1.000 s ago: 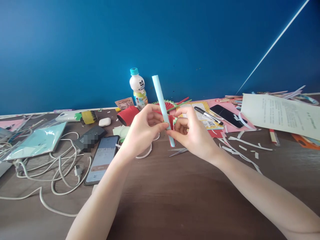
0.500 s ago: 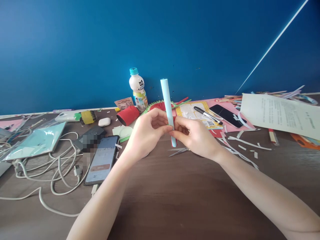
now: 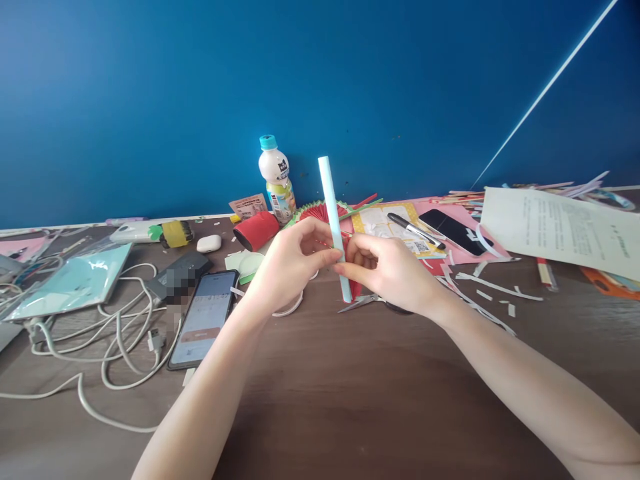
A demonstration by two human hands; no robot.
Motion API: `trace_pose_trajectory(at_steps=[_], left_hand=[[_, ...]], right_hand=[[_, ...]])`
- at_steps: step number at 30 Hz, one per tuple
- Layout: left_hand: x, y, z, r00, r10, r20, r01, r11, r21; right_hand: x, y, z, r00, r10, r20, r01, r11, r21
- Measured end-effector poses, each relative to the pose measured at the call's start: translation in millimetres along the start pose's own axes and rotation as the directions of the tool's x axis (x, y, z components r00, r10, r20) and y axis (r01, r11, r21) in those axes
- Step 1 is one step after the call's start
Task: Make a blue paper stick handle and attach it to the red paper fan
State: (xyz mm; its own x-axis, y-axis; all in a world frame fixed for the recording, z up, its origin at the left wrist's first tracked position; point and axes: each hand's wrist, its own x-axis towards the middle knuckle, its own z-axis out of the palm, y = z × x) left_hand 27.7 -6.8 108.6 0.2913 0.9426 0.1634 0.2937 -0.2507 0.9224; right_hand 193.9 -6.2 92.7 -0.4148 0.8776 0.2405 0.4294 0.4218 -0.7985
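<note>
A slim light blue rolled or folded paper strip [image 3: 329, 200] stands nearly upright between my hands, its top leaning a little left. My left hand [image 3: 296, 263] pinches it from the left with thumb and fingertips. From the right, the closed thumb and fingers of my right hand [image 3: 387, 270] press on its lower part. A red paper piece [image 3: 356, 291] shows behind the strip's lower end, partly hidden by my right hand. Below lie scissors [image 3: 361, 303], their blades pointing left. Behind my hands is a red pleated paper fan [image 3: 320, 212] with a green edge.
A bottle [image 3: 277, 180] stands by the blue wall, beside a red paper tube [image 3: 256, 231]. On the left are a lit phone [image 3: 205, 323] and tangled white cables [image 3: 120, 353]. To the right lie a marker [image 3: 416, 230], a dark phone [image 3: 456, 231], paper scraps and a printed sheet [image 3: 555, 227].
The light blue strip has turned slightly, its top shifting left and its lower end dropping a little. More of the red paper and the scissors shows. Both hands keep their grip.
</note>
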Motion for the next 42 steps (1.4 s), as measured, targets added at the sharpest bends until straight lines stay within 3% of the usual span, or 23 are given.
trace_pose_trajectory(at_steps=[13,21,24,29,35,42], left_hand=[[0,1,1.3,0.999,0.001,0.034,0.001,0.998,-0.069],[2,-1,2.3,0.991,0.136,0.009,-0.136,0.977,0.166],[2,0,0.7,0.99,0.133,0.037,-0.138,0.969,0.203],[1,0,-4.8,0.997,0.068,-0.019,-0.064,0.985,0.161],[2,-3,-10.1,0.991,0.04,-0.13,-0.028,0.995,0.092],[3,-6,-9.6,0.993,0.019,-0.113,-0.024,0.999,-0.044]], right_hand=[[-2,-1,-3,0.999,-0.05,-0.014,0.047,0.989,-0.141],[-1,1,-6,0.999,-0.027,0.042,0.032,0.992,-0.118],[1,2,-6,0.999,0.024,0.034,-0.021,0.996,-0.085],[2,0,-7,0.992,0.098,0.082,-0.087,0.988,-0.127],[-1,4,-4,0.968,0.18,0.175,-0.117,0.94,-0.32],[-1,1,-1,0.964,0.162,0.211,-0.092,0.947,-0.307]])
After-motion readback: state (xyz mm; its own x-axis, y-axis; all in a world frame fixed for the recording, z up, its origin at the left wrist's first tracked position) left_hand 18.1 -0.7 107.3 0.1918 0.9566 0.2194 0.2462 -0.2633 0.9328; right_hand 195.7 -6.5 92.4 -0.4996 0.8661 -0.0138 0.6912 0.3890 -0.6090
